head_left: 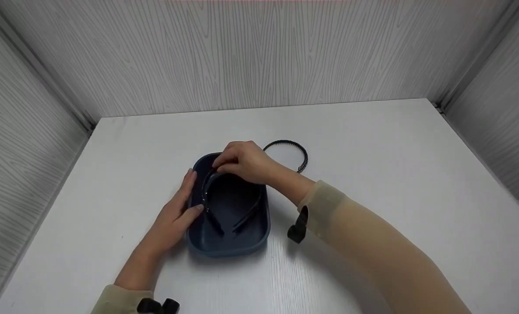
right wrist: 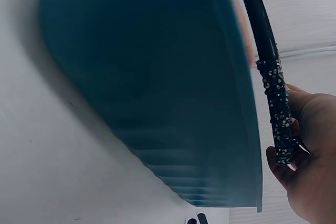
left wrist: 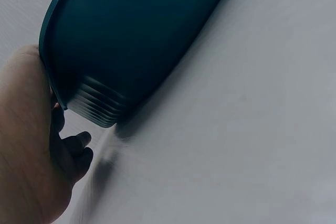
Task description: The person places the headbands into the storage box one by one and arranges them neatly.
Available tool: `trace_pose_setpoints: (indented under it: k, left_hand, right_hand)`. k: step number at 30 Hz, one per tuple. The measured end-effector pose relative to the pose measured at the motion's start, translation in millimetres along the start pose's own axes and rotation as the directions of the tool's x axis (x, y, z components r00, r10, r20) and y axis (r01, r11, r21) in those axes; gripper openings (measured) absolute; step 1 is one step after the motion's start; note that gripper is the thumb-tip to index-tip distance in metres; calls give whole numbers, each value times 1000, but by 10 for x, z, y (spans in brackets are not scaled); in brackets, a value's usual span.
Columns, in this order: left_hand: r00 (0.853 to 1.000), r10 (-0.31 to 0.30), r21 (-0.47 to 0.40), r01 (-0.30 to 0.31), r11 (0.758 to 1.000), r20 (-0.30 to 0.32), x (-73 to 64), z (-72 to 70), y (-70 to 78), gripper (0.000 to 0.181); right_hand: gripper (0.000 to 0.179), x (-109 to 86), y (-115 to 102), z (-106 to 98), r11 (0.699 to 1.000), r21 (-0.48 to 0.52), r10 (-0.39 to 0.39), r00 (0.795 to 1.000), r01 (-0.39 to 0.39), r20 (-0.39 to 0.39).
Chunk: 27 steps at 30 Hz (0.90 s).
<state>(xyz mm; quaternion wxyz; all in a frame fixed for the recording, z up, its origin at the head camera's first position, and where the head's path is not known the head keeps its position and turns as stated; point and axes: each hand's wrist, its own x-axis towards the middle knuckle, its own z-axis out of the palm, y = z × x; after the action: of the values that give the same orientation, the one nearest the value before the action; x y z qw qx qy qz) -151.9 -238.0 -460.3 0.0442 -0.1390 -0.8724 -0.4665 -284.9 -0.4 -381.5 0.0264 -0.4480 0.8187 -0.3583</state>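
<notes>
A dark blue plastic basin stands on the white table, rounded at its corners. My left hand holds its left rim, thumb over the edge and fingers along the outside; in the left wrist view, the basin's ribbed outer wall is beside it. My right hand pinches a black headband near the top of its curve. The headband's two ends point toward me inside the basin. In the right wrist view, sparkling beads cover part of this headband, above the basin's rim.
A second black headband, with small teeth on its inner edge, lies on the table behind the right forearm, which hides part of it. Pale wood-grain panels enclose the table at the back and sides.
</notes>
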Motion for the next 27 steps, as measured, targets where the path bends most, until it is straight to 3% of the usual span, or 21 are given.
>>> trace_pose_setpoints:
  k: [16,27]
  left_hand:
    - [1000,12,-3,-12,1000,1,-7,-4,18,74]
    - [1000,14,-16,-14,1000,-3,-1,6,17,74]
  right_hand:
    - [18,6,100,79,998,-63,-14,1000,15,16]
    - [18,4,139,139,998,-43,-36,999,37,13]
